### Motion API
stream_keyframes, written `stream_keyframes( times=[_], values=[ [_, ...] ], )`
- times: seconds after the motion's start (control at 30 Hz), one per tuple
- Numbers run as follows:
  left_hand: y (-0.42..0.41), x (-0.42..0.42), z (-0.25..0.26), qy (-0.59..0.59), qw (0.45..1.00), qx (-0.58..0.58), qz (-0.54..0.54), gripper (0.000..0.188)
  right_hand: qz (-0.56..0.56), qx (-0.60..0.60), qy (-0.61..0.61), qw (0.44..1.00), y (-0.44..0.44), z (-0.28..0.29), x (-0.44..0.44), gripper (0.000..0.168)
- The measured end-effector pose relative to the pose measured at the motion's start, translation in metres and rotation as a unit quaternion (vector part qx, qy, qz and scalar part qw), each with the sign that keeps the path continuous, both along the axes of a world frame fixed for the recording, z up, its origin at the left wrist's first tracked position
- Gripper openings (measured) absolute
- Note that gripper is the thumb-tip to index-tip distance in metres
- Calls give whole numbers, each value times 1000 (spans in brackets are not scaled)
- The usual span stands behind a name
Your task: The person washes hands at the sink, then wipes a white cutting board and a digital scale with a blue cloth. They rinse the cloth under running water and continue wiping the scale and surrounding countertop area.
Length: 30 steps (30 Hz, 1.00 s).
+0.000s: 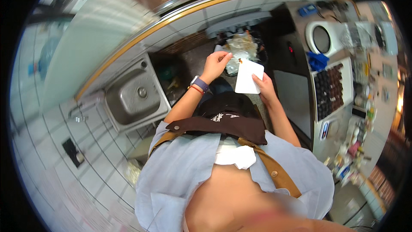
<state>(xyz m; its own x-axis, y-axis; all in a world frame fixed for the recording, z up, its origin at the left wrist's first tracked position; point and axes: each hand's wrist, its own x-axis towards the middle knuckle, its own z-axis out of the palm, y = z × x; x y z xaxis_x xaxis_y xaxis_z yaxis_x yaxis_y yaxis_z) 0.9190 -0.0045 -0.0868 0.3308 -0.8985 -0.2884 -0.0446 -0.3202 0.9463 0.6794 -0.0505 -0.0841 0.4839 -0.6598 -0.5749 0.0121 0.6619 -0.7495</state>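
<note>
My right hand [266, 87] grips a thin white rectangular board [247, 78] with rounded corners, its thumb on the upper face. A small brown bit [240, 60] sits at the board's far left corner. Left of the board, my left hand [218, 64] is raised with thumb and forefinger close together; whether a small thing is between them cannot be told. Its wrist bears a watch and a red cord. Below and beyond both hands is a bin with a black liner, filled with crumpled clear plastic [239, 46].
A steel sink [133, 98] lies at the left. On the right, a counter holds a white tray [347, 80] with rows of dark pieces, a blue cloth [317, 61] and a white round-topped appliance [309, 38]. A dark-fronted cabinet [291, 87] stands just right of my right hand.
</note>
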Motion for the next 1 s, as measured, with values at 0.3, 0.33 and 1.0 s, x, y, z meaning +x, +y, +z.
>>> stream_keyframes(
  times=[0.3,0.33,1.0],
  values=[
    [-65,-49,-56,54,986,101,-118,25,-208,-22,49,977,1,-45,16,31],
    [-72,-49,-67,92,982,118,-111,25,-213,-24,53,975,1,-49,15,31],
    [-75,1,-122,55,982,150,-102,24,-143,119,69,980,13,-67,8,33]
  ],
)
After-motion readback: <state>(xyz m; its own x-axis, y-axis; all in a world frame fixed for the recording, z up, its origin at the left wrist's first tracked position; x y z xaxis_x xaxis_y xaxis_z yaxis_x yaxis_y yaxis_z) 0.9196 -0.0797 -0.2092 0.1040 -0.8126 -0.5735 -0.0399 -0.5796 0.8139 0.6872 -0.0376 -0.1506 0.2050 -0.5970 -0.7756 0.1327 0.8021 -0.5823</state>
